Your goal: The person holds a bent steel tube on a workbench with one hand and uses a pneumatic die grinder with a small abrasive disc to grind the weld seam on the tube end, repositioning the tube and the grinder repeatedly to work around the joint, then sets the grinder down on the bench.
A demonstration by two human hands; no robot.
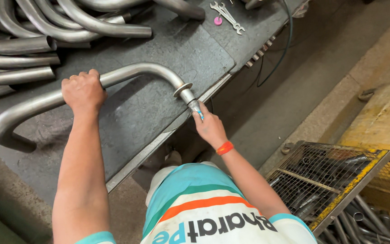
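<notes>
Pipe work takes place on a dark grey workbench (159,49), seen from above. A long bent metal pipe (136,71) lies on the bench top, with a U-shaped curve at its left end and a second bend near the bench edge on the right. Close to that right end, a round flange (182,89) sits around the pipe, and the short end of the pipe reaches just past the edge of the bench.

The left hand (83,91) is closed around the middle part of the pipe, with the fingers wrapped over it from above. The right hand (209,128) is at the short end of the pipe, and its fingers are closed on a small blue and silver tool (197,109), which touches the pipe end just below the flange. What kind of tool it is, I cannot tell. An orange band (225,147) is on the right wrist.

At the back left of the bench lies a pile of other bent pipes (46,31), well apart from both hands. Near the far edge there are some flat wrenches (226,16) and, just beside them, a small pink round thing (218,21). On the floor to the right stands a wire mesh basket (339,180) with a yellow frame, and metal parts lie in it.
</notes>
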